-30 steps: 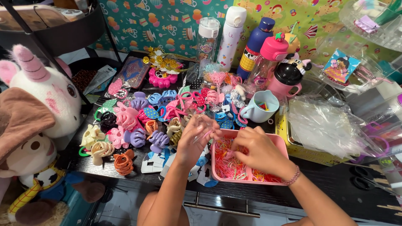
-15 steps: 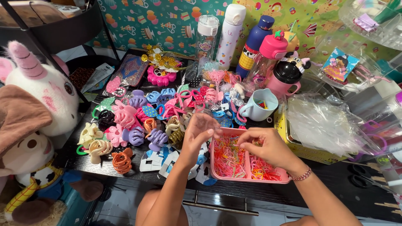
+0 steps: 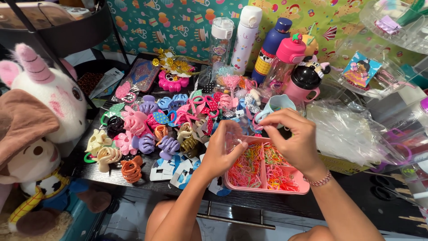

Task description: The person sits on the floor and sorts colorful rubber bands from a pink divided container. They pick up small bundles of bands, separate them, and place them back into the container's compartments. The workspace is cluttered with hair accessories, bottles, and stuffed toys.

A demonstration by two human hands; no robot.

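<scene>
Pink tray (image 3: 303,188) of tiny coloured elastic bands (image 3: 263,167) sits at the dark tabletop's (image 3: 111,176) near edge. Left hand (image 3: 225,149) grips a small clear bag (image 3: 234,136) above it; right hand's (image 3: 292,138) fingers pinch closed, contents unclear. Hair claws (image 3: 147,129) lie left.

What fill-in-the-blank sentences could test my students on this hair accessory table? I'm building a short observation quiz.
1. Both hands, the left hand and the right hand, are above a pink ____ of thin elastic bands.
2. The white plush toy at the left has a pink ____ on its head.
3. The right wrist wears a beaded ____.
4. Left of the tray lie many hair ____ clips.

Missing words: tray; horn; bracelet; claw
</scene>
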